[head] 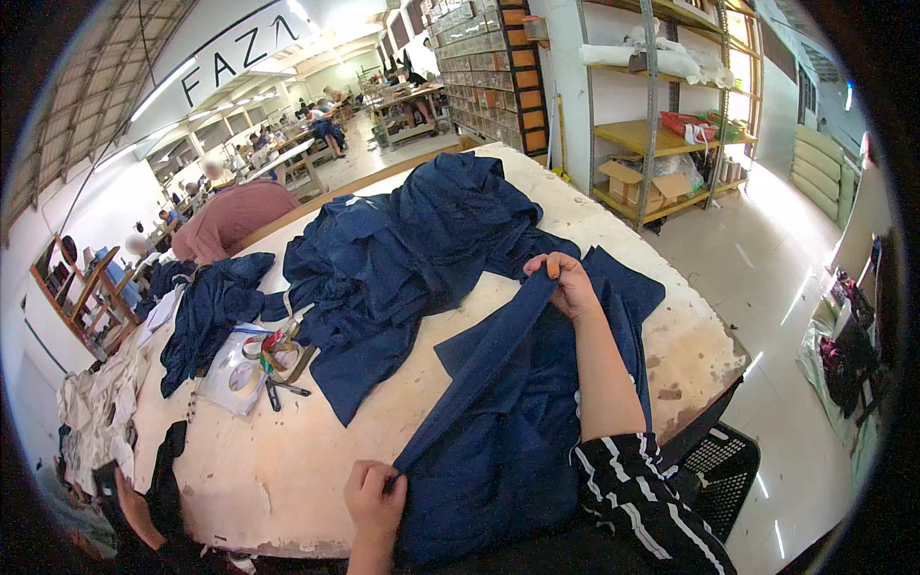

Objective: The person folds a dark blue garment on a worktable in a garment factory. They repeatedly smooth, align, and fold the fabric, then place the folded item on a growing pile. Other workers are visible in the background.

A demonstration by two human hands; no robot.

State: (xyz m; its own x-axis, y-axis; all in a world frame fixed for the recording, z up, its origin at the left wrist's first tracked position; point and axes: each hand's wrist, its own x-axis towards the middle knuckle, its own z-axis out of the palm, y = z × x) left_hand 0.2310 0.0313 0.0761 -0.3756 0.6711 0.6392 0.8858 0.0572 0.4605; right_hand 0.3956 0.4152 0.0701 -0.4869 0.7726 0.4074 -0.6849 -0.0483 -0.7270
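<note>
A dark navy cloth garment (496,431) lies over the near edge of the worktable, its upper layer drawn taut between my two hands. My left hand (375,494) pinches one corner of it near the table's front. Farther up and to the right, my right hand (563,282) grips the other end of the same edge between thumb and fingers. Something orange covers a fingertip of that hand. Beyond the hands rests a large heap of navy cloth (431,223). Folds hide the lower layers of the garment, and its exact kind cannot be told.
Left on the worktable (251,489) are tape rolls (246,377), black thread snips (280,394), another navy pile (215,302) and pale cloth (100,410). A co-worker's arm (136,507) shows lower left; another person bends behind the table. A black plastic crate (726,467) stands at right.
</note>
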